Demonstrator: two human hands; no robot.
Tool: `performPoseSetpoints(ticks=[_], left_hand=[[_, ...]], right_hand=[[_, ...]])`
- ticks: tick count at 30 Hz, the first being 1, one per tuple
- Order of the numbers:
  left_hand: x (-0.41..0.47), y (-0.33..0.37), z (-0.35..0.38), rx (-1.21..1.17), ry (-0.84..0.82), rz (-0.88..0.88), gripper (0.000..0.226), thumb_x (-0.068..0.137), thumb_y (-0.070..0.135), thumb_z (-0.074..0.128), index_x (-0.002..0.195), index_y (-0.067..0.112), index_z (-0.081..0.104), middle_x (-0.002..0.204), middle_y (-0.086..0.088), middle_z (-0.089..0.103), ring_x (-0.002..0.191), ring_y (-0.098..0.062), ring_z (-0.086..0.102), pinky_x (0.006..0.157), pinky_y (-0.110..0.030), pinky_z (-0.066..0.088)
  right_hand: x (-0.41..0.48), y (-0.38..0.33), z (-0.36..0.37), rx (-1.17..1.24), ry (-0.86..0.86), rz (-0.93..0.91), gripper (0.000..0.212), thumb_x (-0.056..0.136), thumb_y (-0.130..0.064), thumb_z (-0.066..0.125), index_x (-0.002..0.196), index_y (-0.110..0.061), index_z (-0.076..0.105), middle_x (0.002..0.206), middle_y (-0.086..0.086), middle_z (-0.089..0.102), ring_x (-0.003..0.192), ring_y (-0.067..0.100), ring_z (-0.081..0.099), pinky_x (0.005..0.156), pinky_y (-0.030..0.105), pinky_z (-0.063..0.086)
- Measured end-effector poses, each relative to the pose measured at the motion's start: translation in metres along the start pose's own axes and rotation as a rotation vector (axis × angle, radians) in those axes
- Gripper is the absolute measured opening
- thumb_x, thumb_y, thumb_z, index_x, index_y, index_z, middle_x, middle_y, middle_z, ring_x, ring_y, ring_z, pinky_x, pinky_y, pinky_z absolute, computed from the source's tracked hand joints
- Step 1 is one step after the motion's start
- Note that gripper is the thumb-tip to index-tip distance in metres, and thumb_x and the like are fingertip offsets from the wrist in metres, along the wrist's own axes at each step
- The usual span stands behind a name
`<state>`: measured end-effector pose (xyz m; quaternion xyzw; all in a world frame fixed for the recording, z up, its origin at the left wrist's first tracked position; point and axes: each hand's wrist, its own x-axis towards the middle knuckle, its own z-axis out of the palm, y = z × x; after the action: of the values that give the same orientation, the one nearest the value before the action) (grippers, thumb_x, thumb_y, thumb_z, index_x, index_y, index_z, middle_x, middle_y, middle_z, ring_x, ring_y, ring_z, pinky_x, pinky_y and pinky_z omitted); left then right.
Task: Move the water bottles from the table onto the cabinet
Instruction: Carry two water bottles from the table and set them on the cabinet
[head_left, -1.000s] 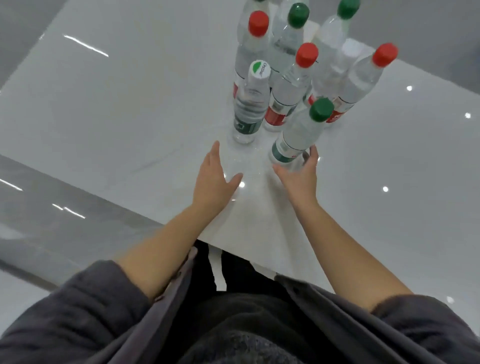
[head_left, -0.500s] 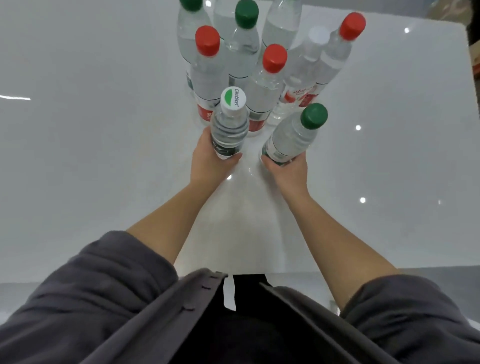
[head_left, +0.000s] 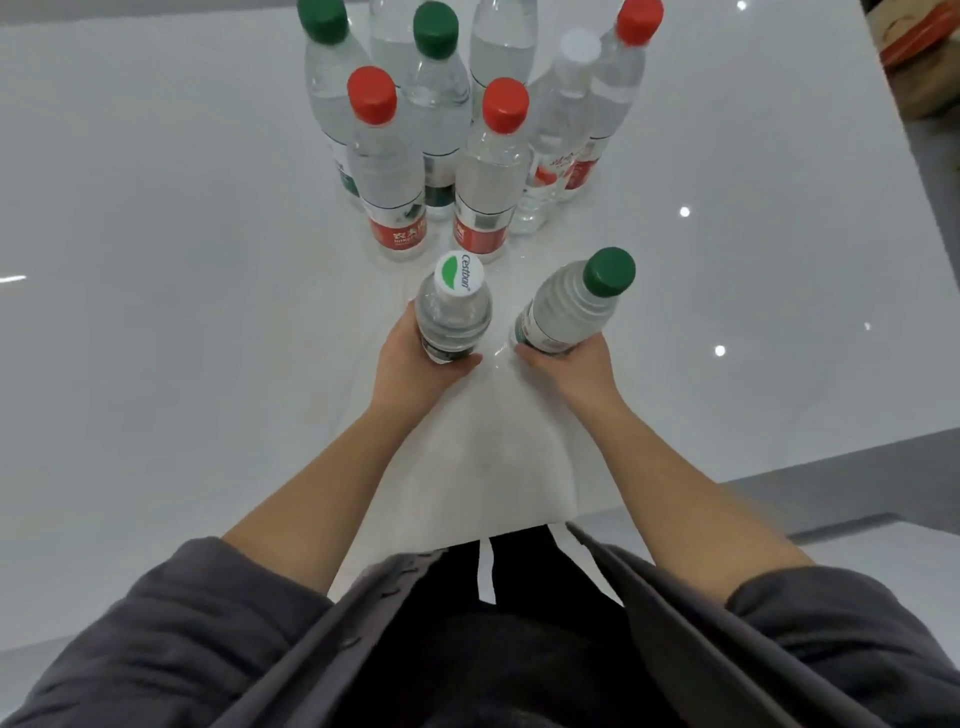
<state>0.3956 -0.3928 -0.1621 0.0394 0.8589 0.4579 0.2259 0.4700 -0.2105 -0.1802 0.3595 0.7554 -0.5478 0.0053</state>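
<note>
Glossy white table (head_left: 156, 270). Left hand (head_left: 415, 366) grips white-cap bottle (head_left: 454, 317), right hand (head_left: 574, 364) grips green-cap bottle (head_left: 569, 309), both low, in front of the cluster (head_left: 387, 171). Likely full, heavy, slick: hold mid-body.

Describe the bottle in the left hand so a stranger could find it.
On the white table, two bottles are held nearer the person than the standing cluster, one in each hand. The left hand grips the white-capped bottle. Only its cap bears a green leaf mark; the other caps are plain.
</note>
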Motion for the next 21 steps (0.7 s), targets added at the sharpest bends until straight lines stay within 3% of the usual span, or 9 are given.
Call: performPoseSetpoints(ticks=[4, 8, 11, 16, 21], left_hand=[[-0.010, 0.004, -0.002, 0.015, -0.039, -0.008, 0.068, 0.068, 0.028, 0.086, 0.126, 0.019, 0.052, 0.114, 0.009, 0.062, 0.103, -0.008, 0.058, 0.084, -0.015, 0.041], [-0.046, 0.005, 0.013, -0.025, -0.131, 0.022, 0.064, 0.065, 0.023, 0.088, 0.119, 0.026, 0.053, 0.101, 0.020, 0.061, 0.097, -0.004, 0.061, 0.083, -0.016, 0.046], [-0.078, 0.005, 0.038, 0.025, -0.278, 0.078, 0.059, 0.065, 0.026, 0.087, 0.116, 0.020, 0.057, 0.098, 0.019, 0.064, 0.092, 0.001, 0.062, 0.074, -0.008, 0.045], [-0.129, 0.013, 0.095, 0.109, -0.522, 0.193, 0.056, 0.066, 0.031, 0.085, 0.114, 0.014, 0.062, 0.100, 0.008, 0.067, 0.091, 0.001, 0.063, 0.070, -0.002, 0.043], [-0.187, 0.032, 0.147, 0.119, -0.685, 0.268, 0.057, 0.064, 0.025, 0.088, 0.112, 0.025, 0.057, 0.098, 0.016, 0.066, 0.091, 0.006, 0.062, 0.072, -0.006, 0.045]], right_hand=[[-0.020, 0.009, -0.002, 0.057, 0.044, 0.017, 0.063, 0.063, -0.040, 0.084, 0.119, -0.020, 0.061, 0.110, -0.008, 0.069, 0.100, 0.007, 0.066, 0.083, 0.022, 0.055], [-0.075, 0.038, -0.015, 0.172, 0.136, 0.087, 0.058, 0.067, -0.029, 0.086, 0.119, -0.016, 0.062, 0.111, -0.005, 0.070, 0.101, 0.006, 0.066, 0.079, 0.014, 0.053], [-0.124, 0.060, -0.036, 0.259, 0.243, 0.175, 0.053, 0.071, -0.022, 0.085, 0.119, -0.014, 0.062, 0.107, -0.006, 0.070, 0.096, 0.002, 0.066, 0.073, 0.009, 0.050], [-0.201, 0.103, -0.084, 0.307, 0.423, 0.249, 0.032, 0.074, -0.016, 0.083, 0.101, -0.012, 0.068, 0.095, 0.006, 0.073, 0.091, 0.019, 0.070, 0.079, 0.034, 0.058], [-0.278, 0.144, -0.122, 0.266, 0.623, 0.303, 0.031, 0.072, -0.013, 0.085, 0.098, -0.010, 0.068, 0.090, 0.000, 0.071, 0.076, -0.005, 0.065, 0.070, 0.013, 0.052]])
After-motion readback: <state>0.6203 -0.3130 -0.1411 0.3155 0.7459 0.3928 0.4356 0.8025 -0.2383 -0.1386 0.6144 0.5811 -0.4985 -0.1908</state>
